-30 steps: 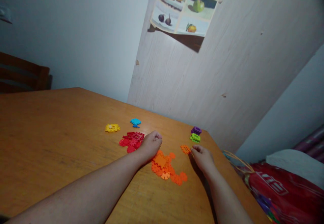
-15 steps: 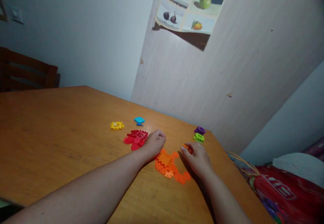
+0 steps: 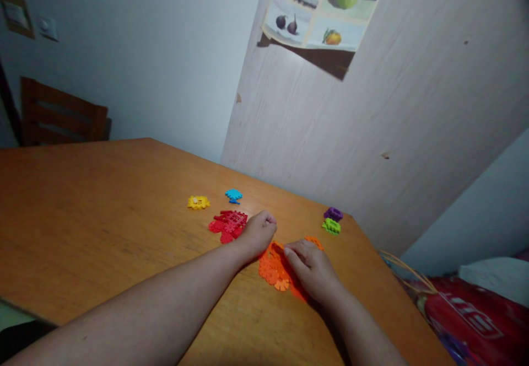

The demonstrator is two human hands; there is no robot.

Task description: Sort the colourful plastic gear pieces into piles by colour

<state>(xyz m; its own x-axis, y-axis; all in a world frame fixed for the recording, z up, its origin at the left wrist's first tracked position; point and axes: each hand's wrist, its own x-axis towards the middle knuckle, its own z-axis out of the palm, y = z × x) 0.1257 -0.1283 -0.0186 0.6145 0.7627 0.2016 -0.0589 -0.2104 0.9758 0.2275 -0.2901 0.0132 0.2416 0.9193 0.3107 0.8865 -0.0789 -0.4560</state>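
My left hand (image 3: 261, 233) is closed in a loose fist, resting between the red pieces and the orange pile; whatever its fingers hold, if anything, is hidden. Flat, notched orange building pieces (image 3: 270, 271) lie in a heap just in front of me. Over the right part of that heap is my right hand (image 3: 311, 264), thumb and fingers pinched on an orange piece (image 3: 278, 249) at its top. Another orange piece (image 3: 314, 241) shows just beyond the right knuckles. Red building pieces (image 3: 229, 222) are grouped left of my left hand, partly covered by it.
Farther back on the wooden table (image 3: 124, 206) are yellow pieces (image 3: 199, 203) and blue pieces (image 3: 233, 194). Purple pieces (image 3: 333, 214) and green pieces (image 3: 331, 226) sit near the right edge. A chair (image 3: 66, 112) stands at left, a red bag (image 3: 467, 305) at right.
My right hand has moved left onto the orange heap, leaving an orange piece behind it on the table. The left hand stays in place. The view has shifted slightly left.
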